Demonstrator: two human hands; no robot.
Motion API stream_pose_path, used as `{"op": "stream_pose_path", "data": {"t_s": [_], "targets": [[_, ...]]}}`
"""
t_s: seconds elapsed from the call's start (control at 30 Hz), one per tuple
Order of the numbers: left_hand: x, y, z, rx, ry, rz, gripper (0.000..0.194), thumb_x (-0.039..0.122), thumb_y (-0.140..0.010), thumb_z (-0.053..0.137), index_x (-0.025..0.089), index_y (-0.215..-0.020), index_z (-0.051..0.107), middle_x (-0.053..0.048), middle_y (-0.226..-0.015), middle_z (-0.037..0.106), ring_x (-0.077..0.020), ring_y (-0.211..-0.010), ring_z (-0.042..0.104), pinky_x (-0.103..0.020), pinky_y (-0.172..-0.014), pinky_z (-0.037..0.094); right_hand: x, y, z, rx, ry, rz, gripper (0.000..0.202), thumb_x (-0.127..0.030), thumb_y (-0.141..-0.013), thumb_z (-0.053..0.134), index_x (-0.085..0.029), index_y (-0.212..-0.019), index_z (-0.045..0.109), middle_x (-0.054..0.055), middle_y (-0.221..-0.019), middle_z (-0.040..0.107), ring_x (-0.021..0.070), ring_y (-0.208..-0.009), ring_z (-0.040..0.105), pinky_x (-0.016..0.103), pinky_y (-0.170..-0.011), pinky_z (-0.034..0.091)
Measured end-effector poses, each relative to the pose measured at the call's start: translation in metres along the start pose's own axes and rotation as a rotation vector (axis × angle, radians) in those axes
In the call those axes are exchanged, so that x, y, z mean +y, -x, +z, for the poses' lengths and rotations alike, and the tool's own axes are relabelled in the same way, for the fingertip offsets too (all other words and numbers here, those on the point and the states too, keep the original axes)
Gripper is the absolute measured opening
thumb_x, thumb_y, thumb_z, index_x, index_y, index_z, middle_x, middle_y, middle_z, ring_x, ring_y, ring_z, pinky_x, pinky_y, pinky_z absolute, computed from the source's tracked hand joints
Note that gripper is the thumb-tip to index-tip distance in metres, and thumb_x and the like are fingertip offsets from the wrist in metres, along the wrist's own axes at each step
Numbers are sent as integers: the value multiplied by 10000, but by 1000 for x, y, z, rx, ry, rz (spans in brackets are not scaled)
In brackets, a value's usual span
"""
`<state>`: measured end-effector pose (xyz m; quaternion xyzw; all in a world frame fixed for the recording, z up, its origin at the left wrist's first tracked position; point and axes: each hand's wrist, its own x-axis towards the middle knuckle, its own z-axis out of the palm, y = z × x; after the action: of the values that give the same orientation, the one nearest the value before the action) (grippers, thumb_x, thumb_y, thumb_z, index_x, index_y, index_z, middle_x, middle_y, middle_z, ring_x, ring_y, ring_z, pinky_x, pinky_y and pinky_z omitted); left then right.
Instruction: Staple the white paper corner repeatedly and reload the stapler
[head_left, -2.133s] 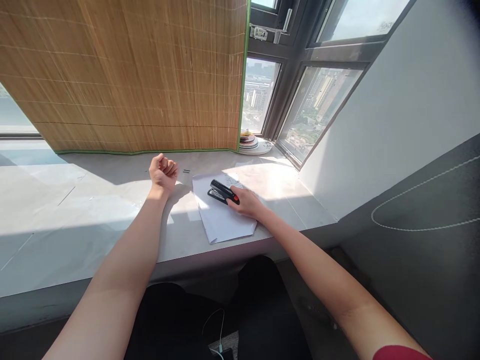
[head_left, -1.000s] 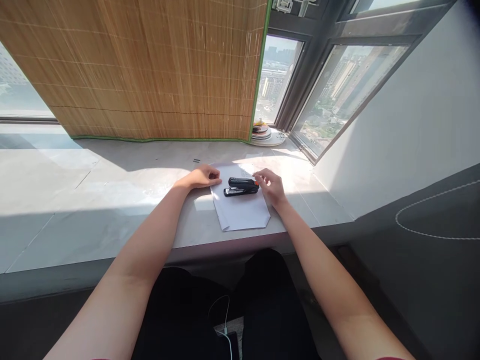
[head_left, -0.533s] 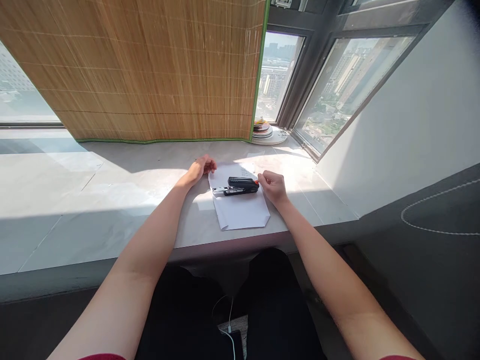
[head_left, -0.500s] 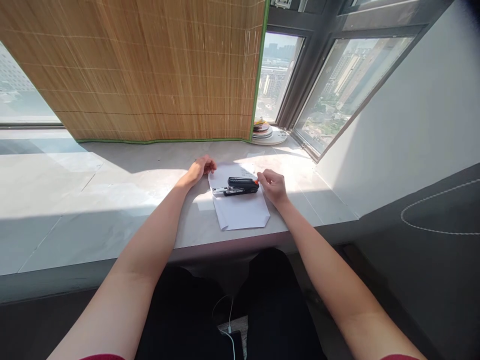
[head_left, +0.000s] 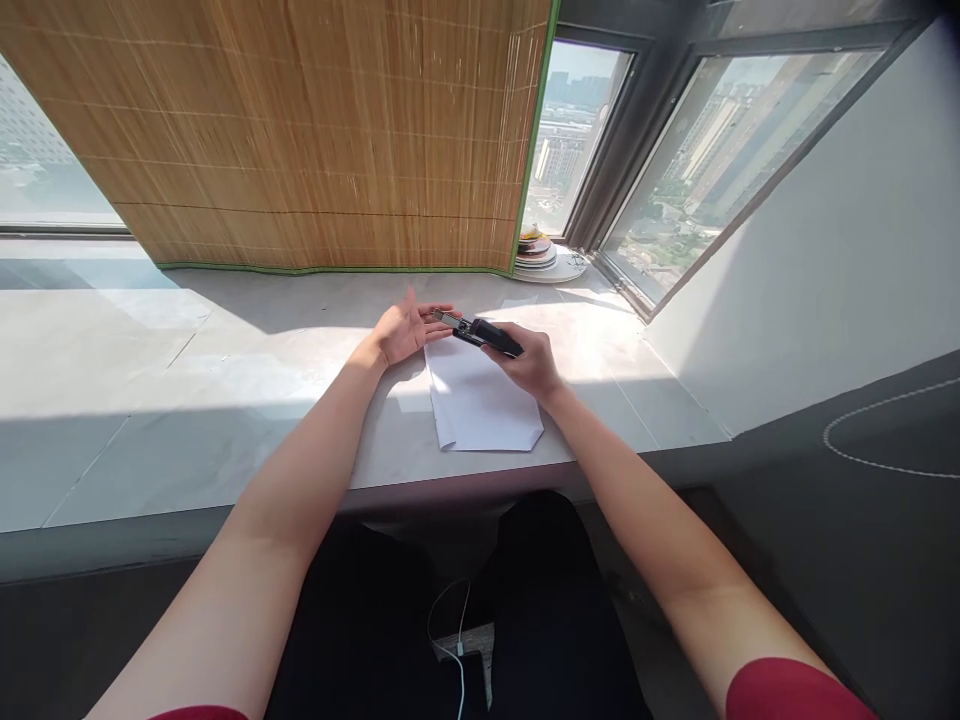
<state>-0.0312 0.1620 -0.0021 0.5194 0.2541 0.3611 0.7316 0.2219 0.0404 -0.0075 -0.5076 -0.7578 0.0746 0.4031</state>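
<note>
A black stapler (head_left: 491, 337) is gripped at its rear end by my right hand (head_left: 531, 362), raised over the upper part of the white paper sheets (head_left: 487, 405). Its metal front end points left, toward my left hand (head_left: 405, 328). That hand is open with the fingers spread, palm turned up, right by the stapler's tip; whether the fingers touch it I cannot tell. The paper lies flat on the pale stone sill (head_left: 247, 390), with one lower corner folded.
Behind the sill hangs a bamboo blind (head_left: 315, 140) with green edging. A stack of plates (head_left: 551, 262) stands in the corner by the window frame. A white cable (head_left: 461, 665) runs to a dark device between my legs. A beaded cord (head_left: 829, 430) hangs at right.
My right hand has taken hold of the stapler and lifted it off the paper, up and slightly away. My left hand has opened and turned its palm up beside the stapler's front.
</note>
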Motion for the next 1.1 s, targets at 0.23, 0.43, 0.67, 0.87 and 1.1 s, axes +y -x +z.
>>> {"op": "stream_pose_path", "data": {"t_s": [0.23,0.43,0.67,0.87,1.1], "targets": [[-11,-4,-1,-111,60,-252,612,613,-1087,486,74,-1158,767,-256,-1117,795,-393,-1198,752,-550,-1104,583,-2,1,5,-65,287,-215,441,-191,-1099,444,-382,-1389,716,11,-1503,684,293,-1477,530,540,-1191,402],[-9,-1,3,-32,157,-291,434,414,-1099,535,57,-1202,760,-252,-1202,792,-346,-1232,757,-487,-1104,620,2,3,11,70,360,-293,475,-102,-1059,508,-401,-1355,729,2,-1449,725,304,-1326,602,543,-1137,420],[-1,3,3,64,190,-197,437,137,-995,507,2,-1375,677,-249,-1332,760,-291,-1376,690,-421,-1257,511,21,0,2,285,-153,-27,191,-313,-923,744,-225,-1092,755,66,-1043,776,252,-938,665,422,-882,547],[0,9,9,-37,60,-31,412,93,-950,642,39,-1356,687,-246,-1484,683,-316,-1439,641,-451,-1311,452,22,-2,-11,-192,-446,-9,292,-459,-822,845,-199,-926,760,21,-889,725,206,-843,646,343,-793,498],[-10,4,22,-47,-232,12,491,402,-852,925,111,-1219,775,-195,-1110,831,-255,-1012,822,-414,-1016,658,17,-5,-3,-299,-348,-165,331,-555,-941,763,-224,-964,758,39,-920,746,201,-847,654,335,-806,501]]}}
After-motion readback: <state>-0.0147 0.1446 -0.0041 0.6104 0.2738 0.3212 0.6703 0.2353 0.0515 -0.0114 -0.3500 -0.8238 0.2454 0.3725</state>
